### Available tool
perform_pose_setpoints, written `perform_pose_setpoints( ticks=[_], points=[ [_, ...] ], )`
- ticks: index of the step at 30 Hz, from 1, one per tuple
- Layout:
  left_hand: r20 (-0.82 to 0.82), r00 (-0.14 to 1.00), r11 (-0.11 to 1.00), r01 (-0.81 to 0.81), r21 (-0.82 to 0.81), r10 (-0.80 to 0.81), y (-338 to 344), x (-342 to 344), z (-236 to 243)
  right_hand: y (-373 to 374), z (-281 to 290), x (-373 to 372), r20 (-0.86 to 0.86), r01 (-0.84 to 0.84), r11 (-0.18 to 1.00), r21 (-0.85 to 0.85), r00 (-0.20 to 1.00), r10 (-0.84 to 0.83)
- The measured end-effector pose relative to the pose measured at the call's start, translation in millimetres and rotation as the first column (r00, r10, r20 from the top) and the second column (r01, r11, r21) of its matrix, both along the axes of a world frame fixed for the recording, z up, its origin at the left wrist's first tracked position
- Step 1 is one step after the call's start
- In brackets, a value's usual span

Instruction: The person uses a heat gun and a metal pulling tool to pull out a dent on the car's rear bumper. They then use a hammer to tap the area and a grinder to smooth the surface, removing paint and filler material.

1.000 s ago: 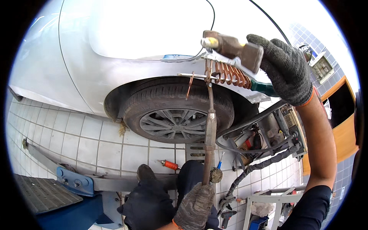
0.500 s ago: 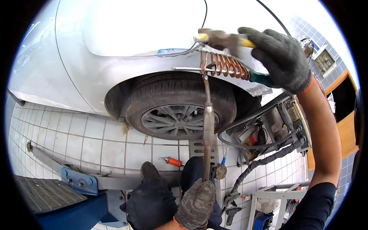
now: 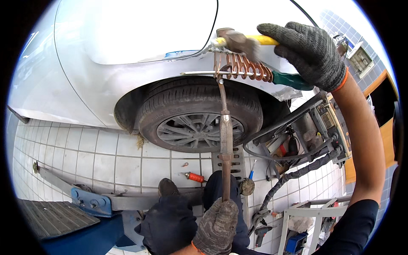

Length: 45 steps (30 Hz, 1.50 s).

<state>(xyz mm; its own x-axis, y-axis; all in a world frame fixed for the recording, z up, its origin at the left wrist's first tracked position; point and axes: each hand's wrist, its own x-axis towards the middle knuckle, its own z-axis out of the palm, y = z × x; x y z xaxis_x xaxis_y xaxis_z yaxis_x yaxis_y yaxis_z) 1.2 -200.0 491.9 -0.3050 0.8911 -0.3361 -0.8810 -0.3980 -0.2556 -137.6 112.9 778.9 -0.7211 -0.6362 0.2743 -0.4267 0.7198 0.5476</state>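
My left hand [image 3: 216,227], in a grey knit glove, is closed around the lower end of a long metal pulling rod [image 3: 226,131]. The rod's top end hooks onto a row of copper-coloured rings [image 3: 250,70] along the silver car's body [image 3: 144,70], above the wheel arch. A screwdriver [image 3: 293,80] with a green handle has its shaft threaded through those rings. My right hand [image 3: 308,55], also gloved, grips the yellow handle of a hammer [image 3: 244,42]. The slightly blurred hammer head is over the rings at the panel; contact cannot be made out.
Below the arch is the car's wheel [image 3: 202,114]. A red-handled tool [image 3: 194,177] and a blue-handled screwdriver [image 3: 252,172] lie on the tiles. A thick wrapped cable [image 3: 282,180] runs to a machine cart [image 3: 327,123] at right. A blue lift part [image 3: 91,199] stands lower left.
The hammer and my right hand are slightly higher in view. My left hand keeps its hold on the rod. A small copper-coloured piece on the floor has shifted right, toward the red-handled tool.
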Motion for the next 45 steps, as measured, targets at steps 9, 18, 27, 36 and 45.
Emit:
perform_pose_setpoints(
  ticks=[9, 18, 27, 36, 45],
  points=[
    [0.681, 0.495, 0.687, -0.209, 0.696, -0.539, 4, -22, 25, -22, 4, 2, -0.048, 0.109, 0.994, 0.000, 0.993, -0.109],
    [0.583, 0.737, 0.837, -0.042, 0.545, -0.343, 5, 0, -28, -29, -4, 5, -0.054, 0.064, 0.998, 0.014, 0.997, -0.063],
    [0.581, 0.537, 0.562, -0.222, 0.797, -0.612, 10, -5, -15, -30, -9, 3, -0.078, 0.099, 0.987, 0.125, 0.993, -0.089],
    [0.477, 0.728, 0.694, -0.003, 0.720, -0.492, 15, 8, -68, -20, -11, -5, -0.093, -0.060, 0.986, -0.155, 0.995, 0.046],
    [0.341, 0.751, 0.489, -0.028, 0.872, -0.565, 16, -9, -40, -35, -2, 0, -0.007, -0.034, 0.992, 0.119, 0.999, 0.035]
  ],
)
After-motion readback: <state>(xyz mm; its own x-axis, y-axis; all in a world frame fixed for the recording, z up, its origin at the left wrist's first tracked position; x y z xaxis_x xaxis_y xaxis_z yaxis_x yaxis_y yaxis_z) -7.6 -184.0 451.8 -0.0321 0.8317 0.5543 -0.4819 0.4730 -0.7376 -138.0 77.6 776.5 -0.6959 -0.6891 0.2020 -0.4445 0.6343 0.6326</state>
